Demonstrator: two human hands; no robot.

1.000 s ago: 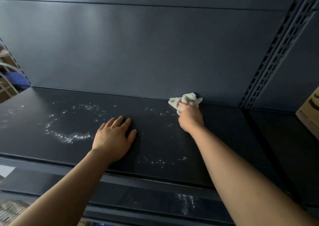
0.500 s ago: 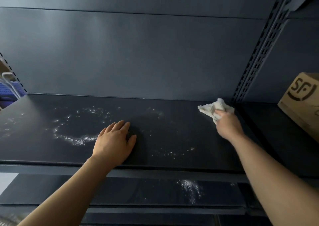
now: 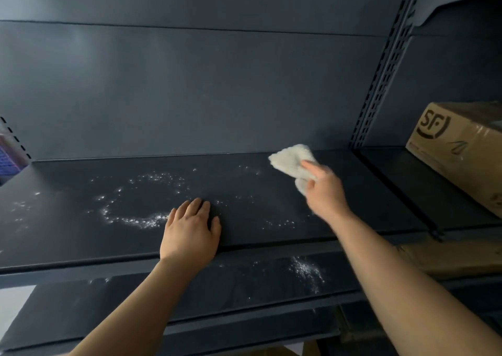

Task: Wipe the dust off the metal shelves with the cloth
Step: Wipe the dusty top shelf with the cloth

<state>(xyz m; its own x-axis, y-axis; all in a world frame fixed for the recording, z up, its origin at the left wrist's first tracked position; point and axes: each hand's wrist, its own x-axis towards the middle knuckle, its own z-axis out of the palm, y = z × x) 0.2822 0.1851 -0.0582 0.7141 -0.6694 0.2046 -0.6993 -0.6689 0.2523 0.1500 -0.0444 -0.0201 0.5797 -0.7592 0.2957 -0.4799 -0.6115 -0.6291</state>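
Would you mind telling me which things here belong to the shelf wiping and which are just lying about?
Part of the job:
- cloth, held in the right hand
- upper shelf with its ring of dust
- lower shelf with a dust patch
- left hand, flat on the upper shelf

Just lying about:
- cardboard box on the next shelf to the right

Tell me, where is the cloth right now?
In the head view, the white cloth is held in the right hand at the back right of the dusty metal shelf, near the slotted upright.
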